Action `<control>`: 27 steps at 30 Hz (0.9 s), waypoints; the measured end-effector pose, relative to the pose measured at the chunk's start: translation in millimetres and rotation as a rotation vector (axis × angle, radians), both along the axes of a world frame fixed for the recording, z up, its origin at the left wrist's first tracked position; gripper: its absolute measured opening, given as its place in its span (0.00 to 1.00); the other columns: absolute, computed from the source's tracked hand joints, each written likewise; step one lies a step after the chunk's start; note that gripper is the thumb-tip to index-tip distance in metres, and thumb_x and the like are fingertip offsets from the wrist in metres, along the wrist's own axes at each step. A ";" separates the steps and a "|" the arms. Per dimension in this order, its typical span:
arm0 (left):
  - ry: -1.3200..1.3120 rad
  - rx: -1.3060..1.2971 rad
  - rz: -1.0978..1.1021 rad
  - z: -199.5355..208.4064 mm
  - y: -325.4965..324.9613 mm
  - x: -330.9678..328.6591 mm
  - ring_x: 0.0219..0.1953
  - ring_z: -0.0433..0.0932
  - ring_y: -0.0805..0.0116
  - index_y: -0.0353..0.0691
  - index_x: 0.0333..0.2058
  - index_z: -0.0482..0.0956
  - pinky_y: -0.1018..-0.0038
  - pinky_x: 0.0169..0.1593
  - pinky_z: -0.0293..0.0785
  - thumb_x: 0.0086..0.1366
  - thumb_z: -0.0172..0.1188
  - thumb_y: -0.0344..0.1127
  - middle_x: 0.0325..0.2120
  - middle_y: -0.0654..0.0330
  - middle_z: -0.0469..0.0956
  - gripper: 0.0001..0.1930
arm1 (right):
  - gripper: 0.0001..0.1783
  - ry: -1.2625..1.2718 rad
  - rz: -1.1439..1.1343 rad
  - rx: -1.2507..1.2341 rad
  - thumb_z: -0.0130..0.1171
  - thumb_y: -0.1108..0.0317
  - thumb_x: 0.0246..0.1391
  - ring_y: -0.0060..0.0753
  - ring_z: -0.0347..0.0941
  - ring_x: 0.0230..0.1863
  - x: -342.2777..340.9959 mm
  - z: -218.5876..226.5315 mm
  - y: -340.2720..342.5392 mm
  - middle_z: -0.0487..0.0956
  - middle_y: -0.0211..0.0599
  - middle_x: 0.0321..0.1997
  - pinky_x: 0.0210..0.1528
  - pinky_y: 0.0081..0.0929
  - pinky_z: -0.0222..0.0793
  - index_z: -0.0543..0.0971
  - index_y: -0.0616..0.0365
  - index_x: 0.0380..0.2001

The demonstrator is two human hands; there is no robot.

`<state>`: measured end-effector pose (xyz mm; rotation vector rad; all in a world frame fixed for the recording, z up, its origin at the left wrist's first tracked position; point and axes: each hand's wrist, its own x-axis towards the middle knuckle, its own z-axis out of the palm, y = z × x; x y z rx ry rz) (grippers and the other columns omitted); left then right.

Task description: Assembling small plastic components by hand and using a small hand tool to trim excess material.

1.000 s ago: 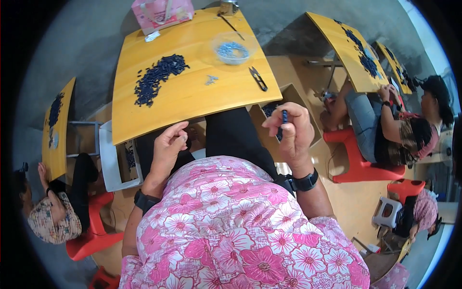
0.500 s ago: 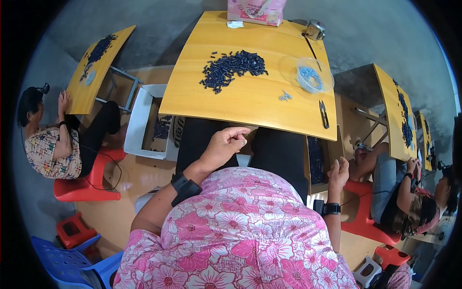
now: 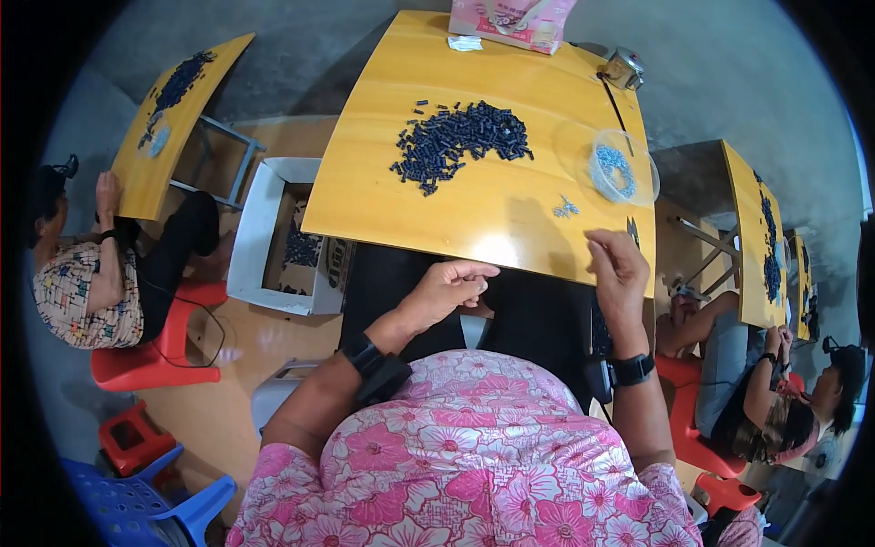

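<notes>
My left hand [image 3: 448,292] is at the table's front edge, thumb and forefinger pressed together; whatever may be between them is too small to make out. Over the front right part of the yellow table [image 3: 383,77], my right hand [image 3: 622,273] is raised with fingers bent and apart, and nothing shows in it. Beyond it lies a little cluster of small pale-blue pieces [image 3: 566,208]. Black thread snips [image 3: 633,230] are partly hidden behind the right hand. A heap of short dark tubular pieces [image 3: 469,137] covers the middle of the table. A clear round tub [image 3: 649,182] holds more light-blue pieces.
At the far edge stand a pink bag [image 3: 510,23] and a metal cup [image 3: 623,68], with a dark thin stick [image 3: 615,105] close by. A white carton [image 3: 255,228] with dark pieces sits left of my legs. Co-workers sit at tables on both sides.
My right hand has risen from beside my right thigh to above the front right of the table. The left hand stays pinched near the edge. The view has shifted slightly.
</notes>
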<state>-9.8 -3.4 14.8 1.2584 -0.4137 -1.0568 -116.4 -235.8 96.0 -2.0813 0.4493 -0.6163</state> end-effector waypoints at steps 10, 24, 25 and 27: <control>0.167 -0.032 -0.123 -5.5 -2.2 11.2 0.34 0.74 0.76 0.30 0.41 0.77 0.80 0.41 0.71 0.61 0.52 0.29 0.34 0.60 0.77 0.12 | 0.14 -0.003 0.344 -0.307 0.54 0.80 0.43 0.49 0.74 0.37 141.2 -12.6 29.4 0.77 0.44 0.38 0.39 0.34 0.71 0.78 0.58 0.37; 0.218 -0.046 -0.190 -5.9 -2.2 15.2 0.44 0.75 0.73 0.33 0.46 0.75 0.77 0.48 0.72 0.63 0.53 0.30 0.42 0.59 0.77 0.13 | 0.20 0.019 0.581 -0.661 0.52 0.78 0.40 0.42 0.70 0.47 197.6 -22.4 50.9 0.76 0.35 0.46 0.48 0.33 0.69 0.78 0.53 0.40; 0.219 -0.047 -0.189 -5.5 -2.3 15.2 0.44 0.75 0.73 0.33 0.46 0.75 0.77 0.48 0.72 0.63 0.53 0.30 0.42 0.59 0.77 0.13 | 0.20 0.016 0.589 -0.677 0.52 0.77 0.40 0.42 0.70 0.46 196.2 -24.1 48.9 0.76 0.35 0.45 0.48 0.33 0.69 0.78 0.53 0.40; 0.207 -0.048 -0.189 -4.2 -2.7 15.3 0.43 0.75 0.74 0.33 0.46 0.75 0.77 0.48 0.72 0.64 0.53 0.30 0.41 0.59 0.77 0.13 | 0.19 0.014 0.598 -0.693 0.53 0.77 0.40 0.42 0.70 0.46 192.9 -24.8 46.3 0.76 0.35 0.45 0.47 0.33 0.69 0.78 0.53 0.40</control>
